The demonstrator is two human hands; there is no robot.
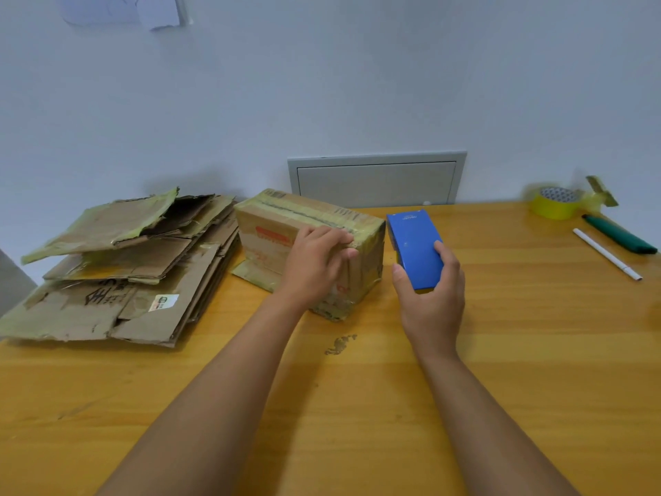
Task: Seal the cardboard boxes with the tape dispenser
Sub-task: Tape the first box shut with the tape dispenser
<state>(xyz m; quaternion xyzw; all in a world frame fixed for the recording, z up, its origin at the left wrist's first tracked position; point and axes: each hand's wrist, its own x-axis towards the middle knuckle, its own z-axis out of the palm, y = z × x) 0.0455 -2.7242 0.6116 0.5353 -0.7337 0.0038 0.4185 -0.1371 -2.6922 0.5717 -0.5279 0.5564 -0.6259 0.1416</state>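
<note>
Both hands are working at the middle of the yellow-brown wooden table point(500, 352); the left hand point(314, 266) is lying over the near right top edge of the small brown cardboard box wrapped in yellowish tape point(307, 241), its fingers bent over the taped edge and touching it, though whether they are pinching anything cannot be told; the right hand point(431, 295) is gripping the blue plastic tape dispenser point(415, 245) at its near end, thumb on the left side and fingers curling over the right; the dispenser is sitting just right of the box, close beside its right end. A pile of flattened, torn brown cardboard sheets point(121, 270) is lying to the left of the box, touching or nearly touching it; at the far right of the table a roll of yellow tape point(556, 204) is standing with a loose strip sticking up, and near it a dark green marker point(620, 235) and a thin white pen point(608, 254) are lying side by side; a grey metal wall panel point(377, 180) is showing behind the box.
</note>
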